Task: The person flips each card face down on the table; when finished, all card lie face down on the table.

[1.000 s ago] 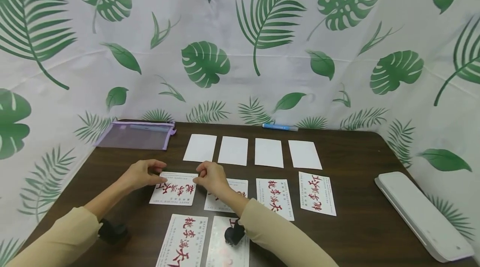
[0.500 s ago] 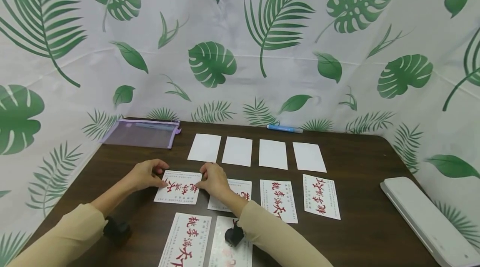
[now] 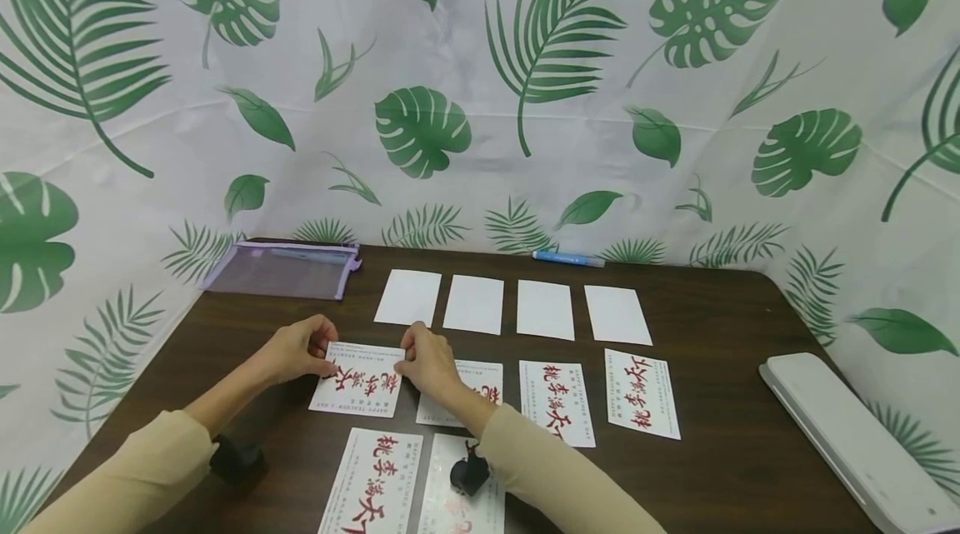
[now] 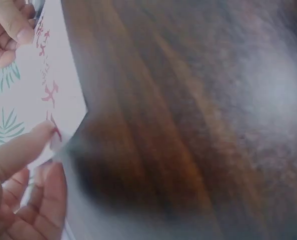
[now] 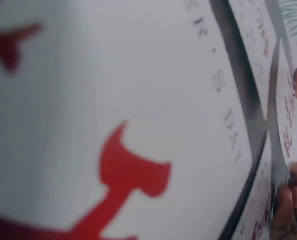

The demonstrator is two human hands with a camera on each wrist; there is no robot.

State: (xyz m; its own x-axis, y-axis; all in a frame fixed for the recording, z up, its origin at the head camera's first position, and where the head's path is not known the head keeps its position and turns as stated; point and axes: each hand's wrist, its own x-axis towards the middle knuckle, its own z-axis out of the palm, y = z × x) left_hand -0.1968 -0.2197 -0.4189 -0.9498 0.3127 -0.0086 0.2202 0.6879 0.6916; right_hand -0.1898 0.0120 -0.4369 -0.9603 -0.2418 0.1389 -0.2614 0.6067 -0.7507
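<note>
Both hands pinch one white card (image 3: 352, 396) printed with red Chinese characters, which lie sideways in the head view. The left hand (image 3: 300, 351) grips its left end, with the thumb (image 4: 31, 145) on the printed face and the fingers beneath. At the opposite end, the right hand (image 3: 431, 361) holds the edge between thumb and fingers. The left wrist view shows the card tilted up from the table. Beneath the right hand lies a similar card (image 3: 480, 384), partly hidden. More printed cards lie to the right (image 3: 557, 405) and nearer the person (image 3: 375, 476).
Several blank white cards (image 3: 472, 305) form a row behind. A purple mesh zip pouch (image 3: 277, 271) lies at the back left, and a blue pen (image 3: 567, 258) along the back edge. A long white device (image 3: 847, 434) stands on the right of the dark wooden table (image 3: 712, 326).
The head view has shifted slightly. Both hands keep their hold on the card, whose near edge now appears a little lower and its face tilted more toward the person.
</note>
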